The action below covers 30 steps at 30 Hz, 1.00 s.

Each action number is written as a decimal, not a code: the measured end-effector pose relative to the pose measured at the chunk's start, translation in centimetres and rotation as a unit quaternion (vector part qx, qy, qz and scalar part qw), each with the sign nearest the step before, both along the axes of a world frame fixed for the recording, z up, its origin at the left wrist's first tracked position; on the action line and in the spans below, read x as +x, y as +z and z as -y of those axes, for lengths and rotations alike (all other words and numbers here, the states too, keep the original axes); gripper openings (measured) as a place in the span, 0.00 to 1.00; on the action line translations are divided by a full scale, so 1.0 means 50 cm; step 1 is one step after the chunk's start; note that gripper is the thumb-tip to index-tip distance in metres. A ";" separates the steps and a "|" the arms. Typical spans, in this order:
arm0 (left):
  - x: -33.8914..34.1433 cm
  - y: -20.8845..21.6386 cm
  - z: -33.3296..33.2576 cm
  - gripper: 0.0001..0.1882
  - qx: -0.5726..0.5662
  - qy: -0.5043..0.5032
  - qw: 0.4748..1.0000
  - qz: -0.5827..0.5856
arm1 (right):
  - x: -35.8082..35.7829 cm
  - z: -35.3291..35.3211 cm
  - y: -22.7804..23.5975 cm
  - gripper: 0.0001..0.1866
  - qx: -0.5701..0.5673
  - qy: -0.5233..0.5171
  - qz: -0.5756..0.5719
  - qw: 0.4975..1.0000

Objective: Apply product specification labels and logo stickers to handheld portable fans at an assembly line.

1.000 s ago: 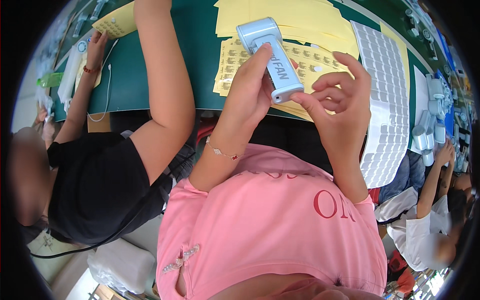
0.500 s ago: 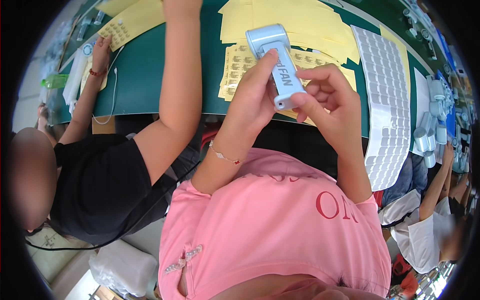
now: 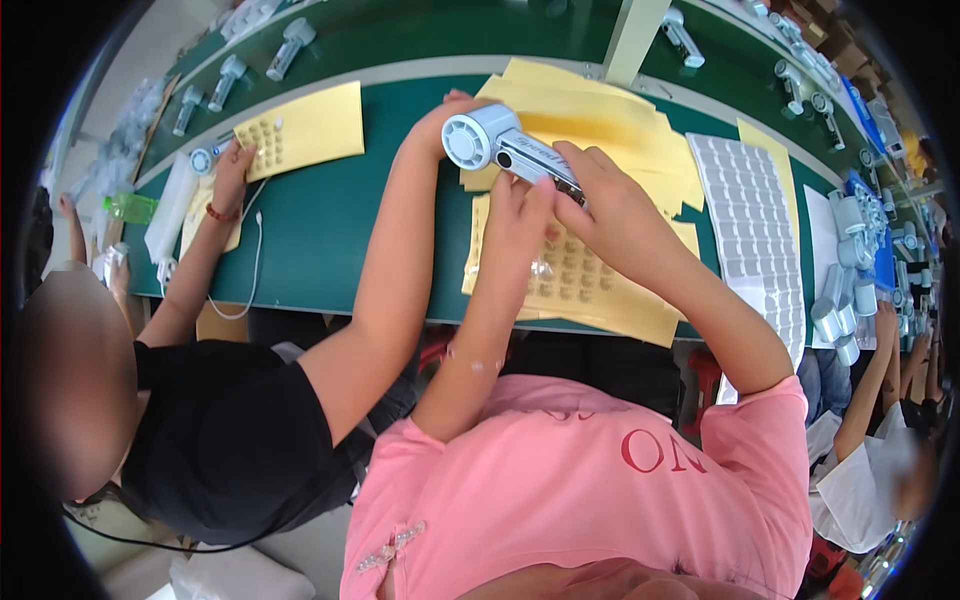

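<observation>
A light blue handheld fan (image 3: 482,136) is held slantwise above the table, its round head at the left and its handle running down to the right. My right hand (image 3: 612,198) is closed round the far end of the handle. From below, my left hand (image 3: 522,215) has its fingers bent against the underside of the handle, near a dark slot or opening. Below my hands lie yellow sheets (image 3: 575,272) with rows of small stickers. Just behind the fan head is a co-worker's hand (image 3: 455,108), partly hidden by it.
A co-worker's other hand (image 3: 232,165) rests at a yellow sticker sheet (image 3: 315,128) on the left. White sheets of grey labels (image 3: 748,215) lie to the right on the green table (image 3: 310,235). Several fans (image 3: 850,265) are piled beyond them. A shelf post (image 3: 635,42) rises at the back.
The fan has turned from pointing toward me to lying slantwise, head left. My right hand now wraps its handle, and my left has shifted underneath. The co-worker's hand shows behind the fan.
</observation>
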<state>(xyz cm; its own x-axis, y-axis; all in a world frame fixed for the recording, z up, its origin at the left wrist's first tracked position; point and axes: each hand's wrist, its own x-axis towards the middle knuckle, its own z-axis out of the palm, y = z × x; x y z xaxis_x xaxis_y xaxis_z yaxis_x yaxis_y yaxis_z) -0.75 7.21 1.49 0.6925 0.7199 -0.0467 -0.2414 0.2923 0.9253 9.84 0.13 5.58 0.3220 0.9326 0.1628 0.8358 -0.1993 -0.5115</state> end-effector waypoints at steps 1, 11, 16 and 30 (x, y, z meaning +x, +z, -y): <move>-0.008 -0.010 0.012 0.28 0.093 0.034 0.995 -0.031 | 0.013 -0.007 -0.014 0.25 0.051 0.010 -0.037 0.998; -0.094 -0.080 0.029 0.19 0.616 0.064 0.749 -0.236 | 0.124 -0.047 0.069 0.23 -0.057 0.057 -0.210 0.974; -0.068 -0.084 0.058 0.19 0.620 0.046 0.749 -0.230 | 0.174 -0.206 -0.037 0.22 0.186 0.033 -0.025 0.982; -0.107 -0.073 0.022 0.21 0.622 0.033 0.733 -0.275 | 0.322 -0.517 0.002 0.13 -0.003 -0.129 0.184 0.974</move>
